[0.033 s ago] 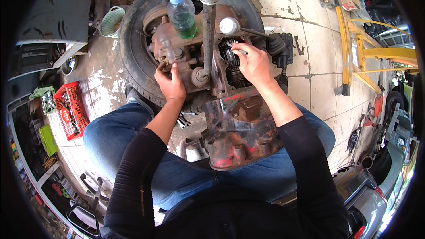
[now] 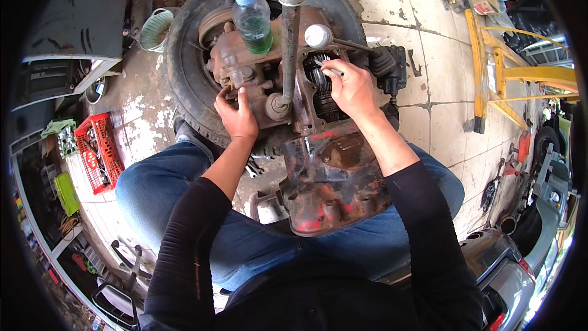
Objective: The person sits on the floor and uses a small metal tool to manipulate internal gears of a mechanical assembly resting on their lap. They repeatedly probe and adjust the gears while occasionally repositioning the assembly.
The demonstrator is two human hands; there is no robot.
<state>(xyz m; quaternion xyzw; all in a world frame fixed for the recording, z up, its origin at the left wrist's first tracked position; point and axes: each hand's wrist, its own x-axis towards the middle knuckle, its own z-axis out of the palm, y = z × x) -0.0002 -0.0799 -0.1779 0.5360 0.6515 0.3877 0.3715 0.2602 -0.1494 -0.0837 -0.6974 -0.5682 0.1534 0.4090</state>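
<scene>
A rusty, oil-stained gearbox lies in front of me, its near end between my knees. Through an opening in its casing show dark metal gears. Over that opening is my right hand, closed in a pinch on a slim grey rod that points at the gears; its exact kind is unclear. My left hand rests on the casing's left part, thumb and fingers apart. Between the hands a long metal shaft rises toward the camera from a round joint.
Behind the gearbox lies a large tire. On the casing stand a bottle of green liquid and a white-capped container. A red crate and green basket are left; a yellow metal frame stands right. Wrenches lie below.
</scene>
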